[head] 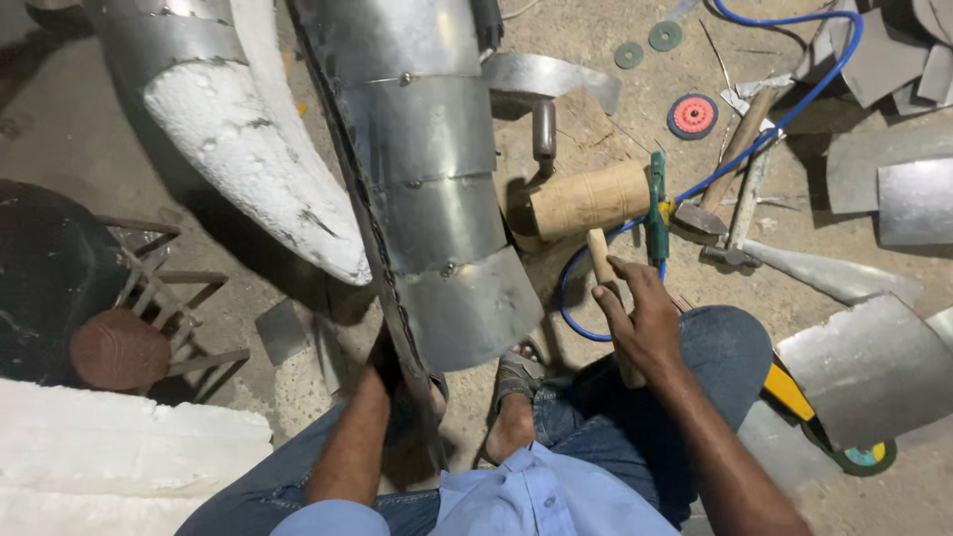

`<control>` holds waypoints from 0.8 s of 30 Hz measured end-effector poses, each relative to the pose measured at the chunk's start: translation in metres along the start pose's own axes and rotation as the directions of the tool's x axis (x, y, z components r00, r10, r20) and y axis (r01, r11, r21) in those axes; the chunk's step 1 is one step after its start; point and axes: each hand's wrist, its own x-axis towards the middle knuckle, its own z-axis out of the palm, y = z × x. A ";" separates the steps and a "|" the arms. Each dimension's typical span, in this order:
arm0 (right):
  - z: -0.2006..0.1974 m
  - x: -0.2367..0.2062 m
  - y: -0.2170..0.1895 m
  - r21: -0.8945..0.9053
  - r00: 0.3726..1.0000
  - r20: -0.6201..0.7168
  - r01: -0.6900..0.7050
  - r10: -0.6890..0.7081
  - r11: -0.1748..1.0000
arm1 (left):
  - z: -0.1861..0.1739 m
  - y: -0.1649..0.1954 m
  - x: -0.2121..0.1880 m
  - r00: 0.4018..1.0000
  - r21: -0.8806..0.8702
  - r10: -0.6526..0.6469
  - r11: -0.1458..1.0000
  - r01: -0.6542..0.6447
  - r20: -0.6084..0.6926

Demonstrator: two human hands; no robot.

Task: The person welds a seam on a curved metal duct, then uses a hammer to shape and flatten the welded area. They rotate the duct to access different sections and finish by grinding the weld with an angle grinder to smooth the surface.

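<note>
My right hand [635, 318] grips the handle of a wooden mallet [588, 201], whose thick cylindrical head lies on the floor beside a curved sheet-metal shell [437, 169] made of overlapping riveted bands. My left hand [389, 369] reaches under the lower edge of that shell, and its fingers are mostly hidden by the metal. I sit with jeans-clad knees apart, one sandalled foot [516, 377] near the shell's end.
A white foam form [258, 149] lies left of the shell. A steel hammer [710, 213], a green-handled tool [656, 203], a blue hose [784, 109], grinding discs [692, 116] and sheet-metal offcuts [874, 367] lie to the right. A dark stool [60, 268] stands at left.
</note>
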 end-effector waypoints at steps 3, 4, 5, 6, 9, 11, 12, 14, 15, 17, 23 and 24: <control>-0.003 -0.016 -0.011 0.446 0.982 0.173 -0.009 -0.077 0.895 | 0.016 0.004 -0.007 0.999 -0.006 0.021 1.000 -0.021 0.045; -0.002 -0.021 -0.014 0.570 0.958 0.249 -0.029 -0.140 0.821 | 0.024 0.007 -0.008 0.997 -0.006 0.031 1.000 -0.031 0.065; -0.002 -0.024 -0.018 0.677 0.925 0.313 -0.060 -0.214 0.734 | 0.033 0.012 -0.007 0.995 -0.002 0.043 0.999 -0.043 0.086; -0.002 -0.028 -0.021 0.692 0.927 0.290 -0.030 -0.239 0.721 | 0.044 0.016 -0.007 0.992 -0.001 0.055 0.998 -0.055 0.109; 0.000 -0.036 -0.029 0.768 0.948 0.273 -0.112 -0.164 0.631 | 0.080 0.037 0.000 0.977 0.019 0.095 0.995 -0.100 0.191; 0.000 -0.039 -0.032 0.838 0.935 0.342 -0.347 0.091 0.422 | 0.104 0.048 0.004 0.963 0.028 0.115 0.992 -0.125 0.244; -0.002 -0.039 -0.033 0.876 0.928 0.358 -0.373 0.104 0.307 | 0.115 0.052 0.005 0.955 0.026 0.124 0.990 -0.136 0.269; -0.006 -0.038 -0.035 0.907 0.905 0.408 -0.417 0.119 0.063 | 0.131 0.053 0.005 0.947 0.006 0.145 0.988 -0.153 0.287; -0.009 -0.036 -0.036 0.912 0.901 0.398 -0.409 0.171 0.029 | 0.137 0.051 0.004 0.944 -0.012 0.155 0.987 -0.158 0.290; -0.018 -0.030 -0.042 0.917 0.880 0.393 -0.398 0.267 -0.037 | 0.145 0.045 0.001 0.939 -0.055 0.197 0.980 -0.189 0.282; -0.059 0.005 -0.070 0.948 0.890 0.309 -0.318 0.334 -0.031 | 0.183 0.046 -0.006 0.907 -0.121 0.319 0.947 -0.296 0.277; -0.066 0.012 -0.075 0.949 0.907 0.306 -0.315 0.288 -0.016 | 0.191 0.049 -0.011 0.893 -0.158 0.337 0.940 -0.302 0.299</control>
